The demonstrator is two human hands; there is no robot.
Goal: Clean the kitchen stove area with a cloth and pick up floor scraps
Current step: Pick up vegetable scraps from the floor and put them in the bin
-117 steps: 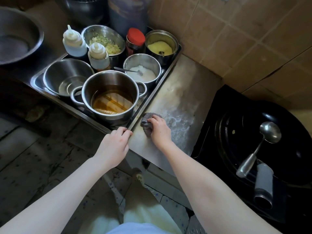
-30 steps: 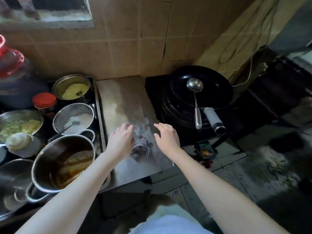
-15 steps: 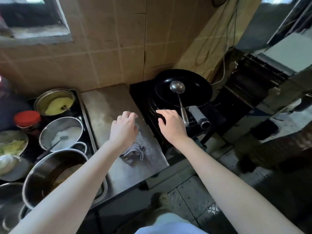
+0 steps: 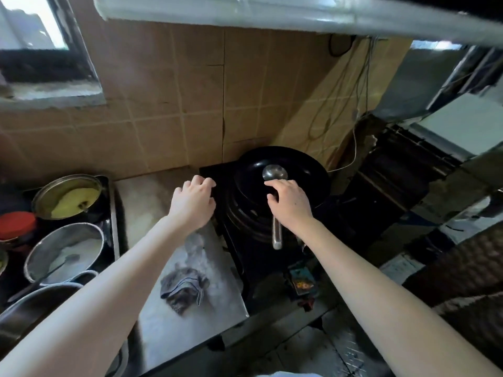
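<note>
Cloth: the crumpled grey cloth (image 4: 185,291) lies on the counter (image 4: 168,330) near its front right corner, just beside the stove (image 4: 245,268), apart from both our hands.
Left hand: our left hand (image 4: 193,202) is over the counter's right edge, fingers loosely bent, holding nothing.
Right hand: our right hand (image 4: 290,202) curls over the ladle (image 4: 275,172) handle above the wok (image 4: 307,164); we cannot tell whether it grips.
Left edge: steel pots (image 4: 65,248).

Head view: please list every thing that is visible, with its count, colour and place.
wok: one, black, on the stove
ladle: one, silver, in the wok
stove: one, black, right of counter
cloth: one, grey, crumpled on counter
counter: one, steel, centre
yellow-filled bowl: one, silver, left rear
white-filled bowl: one, silver, left
pot: one, silver, bottom left
lid: one, red, far left
left hand: one, at stove's left edge
right hand: one, gripping ladle handle
</note>
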